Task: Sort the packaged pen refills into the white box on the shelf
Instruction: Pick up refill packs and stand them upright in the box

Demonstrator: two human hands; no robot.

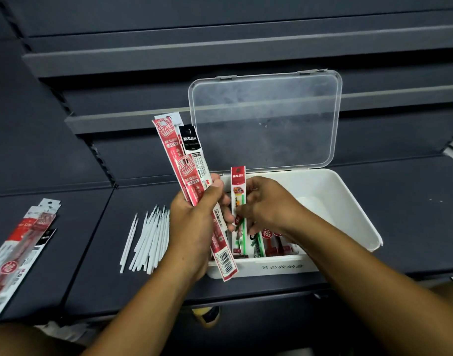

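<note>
While the left hand [194,227] grips a bundle of packets [174,150], the right hand [266,204] pinches a single packet [238,181] mid-length: seemingly light, slick, floppy.

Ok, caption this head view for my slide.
Left hand grips a bundle of refill packs; right hand holds one green-refill pack upright in the white box.

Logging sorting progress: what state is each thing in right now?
white box: open, on the shelf, holds sorted packets.
clear lid: standing open behind the box.
left hand: grips a bundle of packets.
right hand: pinches one green-refill packet, upright over the box.
loose white refills: lying on the shelf, left of the box.
packet pile: lying at the shelf's far left.
</note>
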